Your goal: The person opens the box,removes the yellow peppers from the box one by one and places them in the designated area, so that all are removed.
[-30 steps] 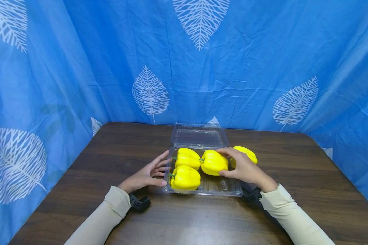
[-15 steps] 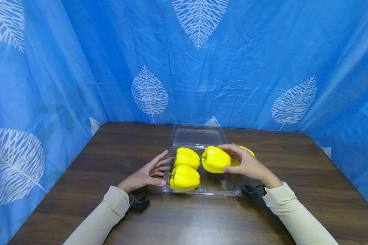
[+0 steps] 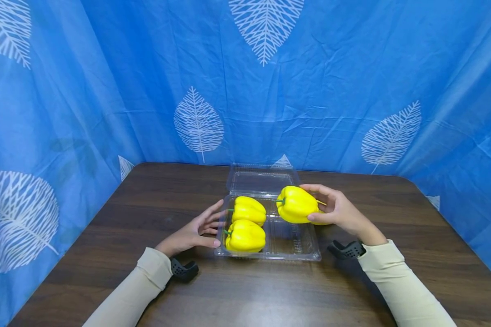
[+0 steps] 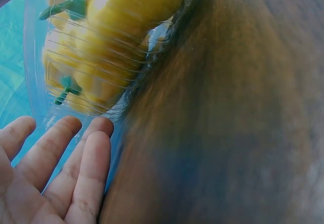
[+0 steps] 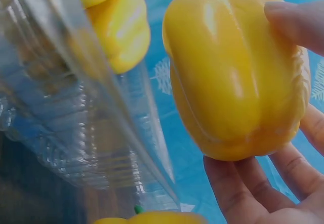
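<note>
In the head view my right hand (image 3: 343, 215) grips a yellow bell pepper (image 3: 297, 205) with the thumb at the near side and fingers at the far side. The pepper is raised over the right rear part of a clear plastic clamshell box (image 3: 292, 256), its green stem pointing left. Two more yellow bell peppers lie in the box's left half, a rear one (image 3: 248, 210) and a front one (image 3: 245, 236). My left hand (image 3: 194, 234) stands at the box's left side, fingers spread and fairly straight, fingertips right at the wall in the left wrist view.
Another yellow bell pepper (image 5: 152, 218) lies right of the box, mostly hidden behind my right hand in the head view. The box's clear lid (image 3: 263, 180) is folded back toward the rear. A blue curtain (image 3: 311, 113) hangs behind the brown wooden table (image 3: 237, 295).
My right hand has lifted its pepper out of the box, moving it up and to the right. The left hand and the two peppers beside it have stayed in place.
</note>
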### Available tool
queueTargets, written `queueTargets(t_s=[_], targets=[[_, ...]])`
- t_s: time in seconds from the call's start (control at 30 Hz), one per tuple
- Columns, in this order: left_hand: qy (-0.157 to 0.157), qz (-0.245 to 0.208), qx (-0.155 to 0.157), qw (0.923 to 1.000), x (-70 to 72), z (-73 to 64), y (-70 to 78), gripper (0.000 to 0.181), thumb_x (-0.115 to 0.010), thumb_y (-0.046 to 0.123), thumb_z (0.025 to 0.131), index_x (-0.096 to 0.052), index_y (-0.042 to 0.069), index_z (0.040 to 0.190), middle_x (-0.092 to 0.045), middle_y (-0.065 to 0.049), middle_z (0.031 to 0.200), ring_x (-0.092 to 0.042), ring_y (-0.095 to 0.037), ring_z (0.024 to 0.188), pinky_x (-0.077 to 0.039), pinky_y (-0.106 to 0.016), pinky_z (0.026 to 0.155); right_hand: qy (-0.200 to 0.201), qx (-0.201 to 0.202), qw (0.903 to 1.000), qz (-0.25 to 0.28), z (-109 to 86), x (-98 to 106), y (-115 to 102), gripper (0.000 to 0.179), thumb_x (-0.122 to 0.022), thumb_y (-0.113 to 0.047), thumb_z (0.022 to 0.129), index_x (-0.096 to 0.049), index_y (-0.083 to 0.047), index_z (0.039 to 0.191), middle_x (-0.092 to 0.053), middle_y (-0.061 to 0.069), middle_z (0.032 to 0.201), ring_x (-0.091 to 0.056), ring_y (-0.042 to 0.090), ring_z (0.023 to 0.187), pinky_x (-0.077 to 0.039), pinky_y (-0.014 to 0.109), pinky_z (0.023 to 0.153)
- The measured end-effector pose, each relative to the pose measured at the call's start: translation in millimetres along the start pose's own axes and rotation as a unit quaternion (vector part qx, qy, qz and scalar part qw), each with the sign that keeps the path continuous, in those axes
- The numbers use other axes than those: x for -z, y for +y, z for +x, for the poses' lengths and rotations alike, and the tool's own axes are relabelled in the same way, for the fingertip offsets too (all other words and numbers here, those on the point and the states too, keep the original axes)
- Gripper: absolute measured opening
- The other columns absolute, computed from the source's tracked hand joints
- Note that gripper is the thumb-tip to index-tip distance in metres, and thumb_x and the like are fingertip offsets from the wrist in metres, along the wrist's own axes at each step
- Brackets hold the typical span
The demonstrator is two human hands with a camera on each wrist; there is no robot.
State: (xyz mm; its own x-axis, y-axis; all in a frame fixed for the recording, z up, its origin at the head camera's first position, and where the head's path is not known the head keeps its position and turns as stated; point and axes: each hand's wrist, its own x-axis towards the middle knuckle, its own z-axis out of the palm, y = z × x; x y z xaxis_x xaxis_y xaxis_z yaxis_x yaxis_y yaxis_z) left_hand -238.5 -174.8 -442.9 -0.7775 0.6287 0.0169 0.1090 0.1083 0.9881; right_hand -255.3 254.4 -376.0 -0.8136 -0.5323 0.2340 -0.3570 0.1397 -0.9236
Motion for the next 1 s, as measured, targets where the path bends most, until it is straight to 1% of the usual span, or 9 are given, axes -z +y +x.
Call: queueTargets(t_s=[0.13,0.27,0.4,0.53,0.67,0.77,0.93,1.0], targets=[[-0.005,0.004,-0.002,1.0,0.5,0.4,-0.6,0.113,-0.081,0.031,0.097,-0.003,0.011,0.175,-0.02,-0.025,0.177,-0.034,-0.049,0.156,-0.038,-0.057,0.124,0.003,-0.002,0.9999,0.015,-1.5,3.7,-2.4,0.068,-0.074,0.009,0.094,-0.045,0.012,0.155,-0.059,0.001,0.147,-0.069,0.018,0.116,-0.063,0.034,0.093],[-0.008,0.009,-0.003,0.9999,0.5,0.2,-0.3,0.112,-0.08,0.029,0.097,-0.002,0.01,0.175,-0.019,-0.025,0.177,-0.034,-0.048,0.157,-0.039,-0.053,0.124,0.008,0.0,0.9998,0.018,-2.2,7.5,-3.2,0.068,-0.074,0.01,0.093,-0.044,0.012,0.155,-0.06,-0.001,0.147,-0.069,0.017,0.117,-0.062,0.033,0.094],[-0.007,0.007,-0.006,0.9999,0.6,0.0,-0.1,0.112,-0.081,0.03,0.097,-0.003,0.01,0.175,-0.02,-0.025,0.177,-0.034,-0.049,0.156,-0.037,-0.058,0.124,0.014,0.001,0.9997,0.018,-3.5,12.7,-3.9,0.068,-0.073,0.01,0.093,-0.045,0.011,0.155,-0.061,-0.002,0.147,-0.069,0.016,0.119,-0.061,0.031,0.097],[-0.005,0.002,-0.008,1.0,0.7,0.0,-0.4,0.113,-0.081,0.032,0.096,-0.003,0.01,0.175,-0.021,-0.025,0.177,-0.034,-0.05,0.156,-0.036,-0.062,0.124,0.019,0.003,0.9997,0.017,-6.4,20.0,-4.6,0.067,-0.072,0.011,0.093,-0.048,0.008,0.156,-0.062,-0.004,0.147,-0.068,0.014,0.122,-0.059,0.028,0.1],[-0.007,0.001,-0.01,0.9999,1.0,0.1,-1.7,0.113,-0.081,0.032,0.097,-0.002,0.01,0.175,-0.021,-0.026,0.177,-0.034,-0.05,0.156,-0.038,-0.056,0.123,0.025,0.001,0.9996,0.016,-9.1,28.0,-4.9,0.067,-0.071,0.012,0.094,-0.05,0.003,0.157,-0.061,-0.006,0.148,-0.068,0.012,0.124,-0.057,0.026,0.101],[-0.007,0.001,-0.008,0.9999,1.0,0.5,-2.4,0.113,-0.081,0.031,0.097,-0.002,0.01,0.175,-0.02,-0.025,0.177,-0.034,-0.05,0.156,-0.039,-0.052,0.123,0.03,0.003,0.9993,0.02,-10.6,33.7,-5.1,0.067,-0.07,0.013,0.094,-0.052,-0.001,0.157,-0.061,-0.007,0.148,-0.069,0.011,0.123,-0.058,0.026,0.1],[-0.006,0.002,-0.007,1.0,1.2,0.8,-2.4,0.113,-0.081,0.032,0.097,-0.003,0.011,0.175,-0.02,-0.025,0.177,-0.034,-0.05,0.156,-0.04,-0.05,0.122,0.035,0.012,0.9987,0.033,-14.1,43.7,-4.6,0.067,-0.067,0.017,0.094,-0.055,-0.006,0.156,-0.061,-0.006,0.148,-0.07,0.012,0.121,-0.06,0.026,0.097],[-0.005,0.001,-0.006,1.0,1.3,0.4,-1.8,0.113,-0.081,0.032,0.096,-0.003,0.011,0.175,-0.02,-0.025,0.177,-0.033,-0.049,0.156,-0.039,-0.053,0.123,0.035,0.015,0.9985,0.039,-15.7,48.1,-2.9,0.067,-0.066,0.018,0.094,-0.056,-0.007,0.155,-0.061,-0.005,0.148,-0.069,0.012,0.121,-0.06,0.026,0.097]])
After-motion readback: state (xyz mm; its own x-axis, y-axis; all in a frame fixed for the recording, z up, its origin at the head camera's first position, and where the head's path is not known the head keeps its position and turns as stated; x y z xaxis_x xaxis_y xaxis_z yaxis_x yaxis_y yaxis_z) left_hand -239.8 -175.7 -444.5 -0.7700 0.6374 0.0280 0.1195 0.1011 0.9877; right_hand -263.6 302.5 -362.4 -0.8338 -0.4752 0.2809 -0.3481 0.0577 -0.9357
